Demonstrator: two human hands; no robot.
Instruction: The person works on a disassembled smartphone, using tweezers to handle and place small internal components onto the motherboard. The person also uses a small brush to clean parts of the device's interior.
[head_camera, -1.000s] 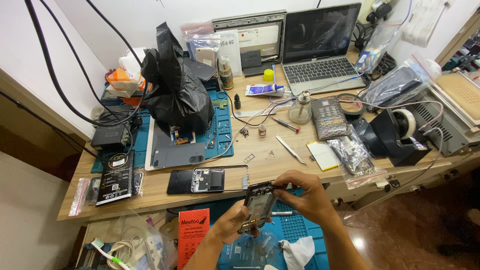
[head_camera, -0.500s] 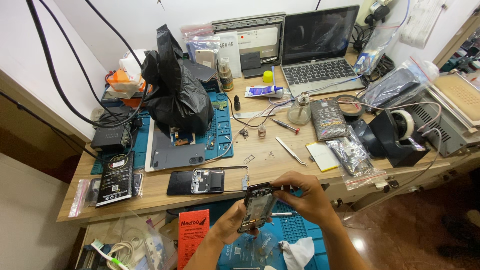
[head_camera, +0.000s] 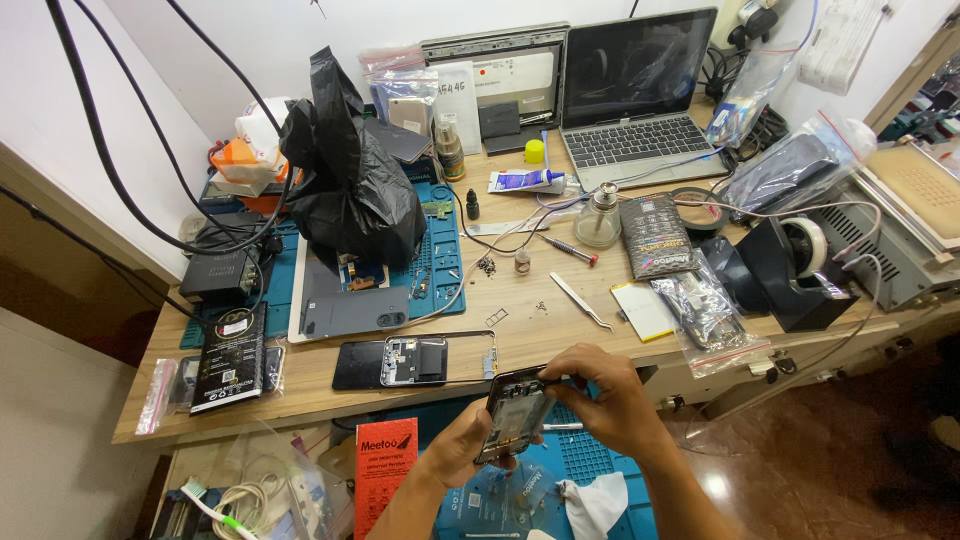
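Observation:
An opened phone (head_camera: 512, 415) with its back off is held upright in front of the table's near edge. My left hand (head_camera: 458, 452) grips it from below and from the left side. My right hand (head_camera: 605, 400) is curled over its top right edge, fingertips pinched at the upper corner. Just beyond, on the wooden table (head_camera: 560, 320), lies another opened phone body with a frame (head_camera: 415, 362).
A black plastic bag (head_camera: 355, 190) stands on a blue work mat (head_camera: 440, 265). A laptop (head_camera: 640, 95), a glass bottle (head_camera: 598, 215), tweezers (head_camera: 583, 303), a screwdriver (head_camera: 568, 250) and a tape dispenser (head_camera: 800, 265) lie farther back and right. A lower blue mat (head_camera: 585, 470) and white cloth (head_camera: 592, 505) sit under my hands.
The phone has tipped slightly and moved a little right in my hands. My right fingers have shifted along its top edge.

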